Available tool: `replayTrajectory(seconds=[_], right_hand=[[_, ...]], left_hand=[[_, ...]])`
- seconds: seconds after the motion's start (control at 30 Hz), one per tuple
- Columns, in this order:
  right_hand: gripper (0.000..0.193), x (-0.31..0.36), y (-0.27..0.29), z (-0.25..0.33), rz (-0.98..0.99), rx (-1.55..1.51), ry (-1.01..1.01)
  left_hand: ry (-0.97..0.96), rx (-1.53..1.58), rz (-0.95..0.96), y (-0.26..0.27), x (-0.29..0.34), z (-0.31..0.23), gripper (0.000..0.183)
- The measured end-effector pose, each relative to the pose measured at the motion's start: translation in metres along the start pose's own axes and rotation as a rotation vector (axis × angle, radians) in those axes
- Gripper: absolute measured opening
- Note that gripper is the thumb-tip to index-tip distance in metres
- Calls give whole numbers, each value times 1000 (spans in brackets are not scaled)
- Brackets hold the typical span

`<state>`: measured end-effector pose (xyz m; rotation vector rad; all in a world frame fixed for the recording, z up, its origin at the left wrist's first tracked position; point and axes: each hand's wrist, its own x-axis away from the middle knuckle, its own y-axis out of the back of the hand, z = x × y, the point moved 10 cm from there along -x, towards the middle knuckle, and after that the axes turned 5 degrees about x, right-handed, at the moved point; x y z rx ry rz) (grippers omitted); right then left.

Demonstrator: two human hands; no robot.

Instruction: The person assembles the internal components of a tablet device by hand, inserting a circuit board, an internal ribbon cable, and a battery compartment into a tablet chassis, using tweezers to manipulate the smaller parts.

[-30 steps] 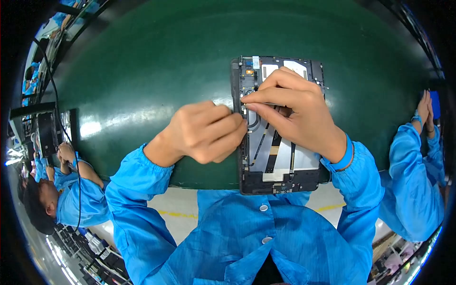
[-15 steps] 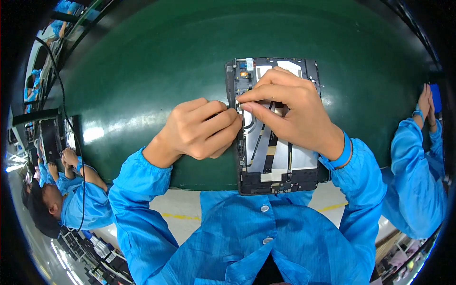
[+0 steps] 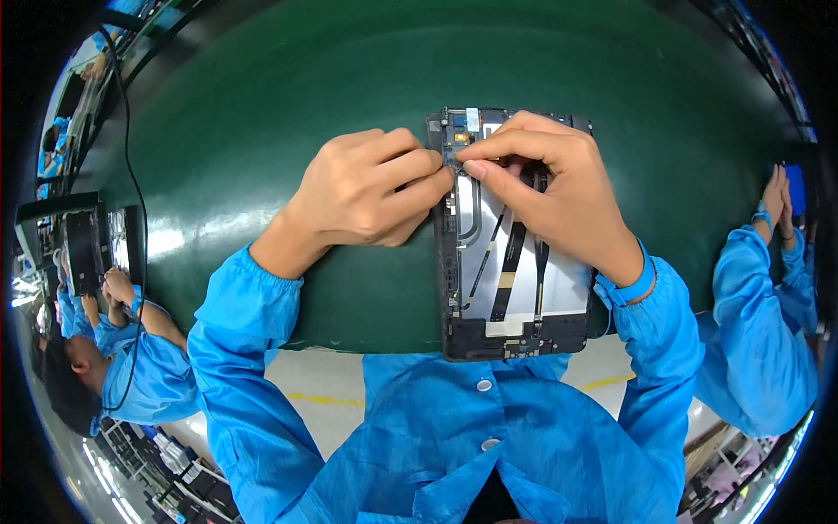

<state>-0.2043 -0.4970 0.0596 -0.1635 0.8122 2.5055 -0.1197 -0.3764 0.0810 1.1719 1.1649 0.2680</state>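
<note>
An opened tablet (image 3: 559, 288) lies near the front edge of the table, its inside up, with silver plates, dark flat ribbon cables and a black frame showing. My left hand (image 3: 371, 188) is closed at the tablet's upper left edge, fingertips touching the frame. From the right, my right hand (image 3: 559, 183) reaches across the upper part, thumb and index finger pinched close to the left fingertips. Whatever lies between the fingers of either hand is too small or hidden. A blue band (image 3: 637, 279) circles my right wrist.
The green table (image 3: 288, 96) spreads around the tablet. At the left, a person in blue (image 3: 148, 367) works beside a dark panel (image 3: 85, 253), and a black cable (image 3: 131, 175) hangs there. Another person's hands (image 3: 775, 196) rest by a blue object (image 3: 794, 189) at the right.
Both hands have moved up along the tablet's left edge, the right one slightly rightward too. The tablet appears shifted a little to the right in view.
</note>
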Motion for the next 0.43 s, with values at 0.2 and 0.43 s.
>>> replayTrajectory(seconds=[0.2, 0.43], right_hand=[[17, -1, 4, -3, -33, 16, -29], [20, 0, 3, -5, -69, 50, -40]], left_hand=[[15, 38, -22, -3, 3, 1, 45], [29, 53, -58, 1, 5, 1, 54]])
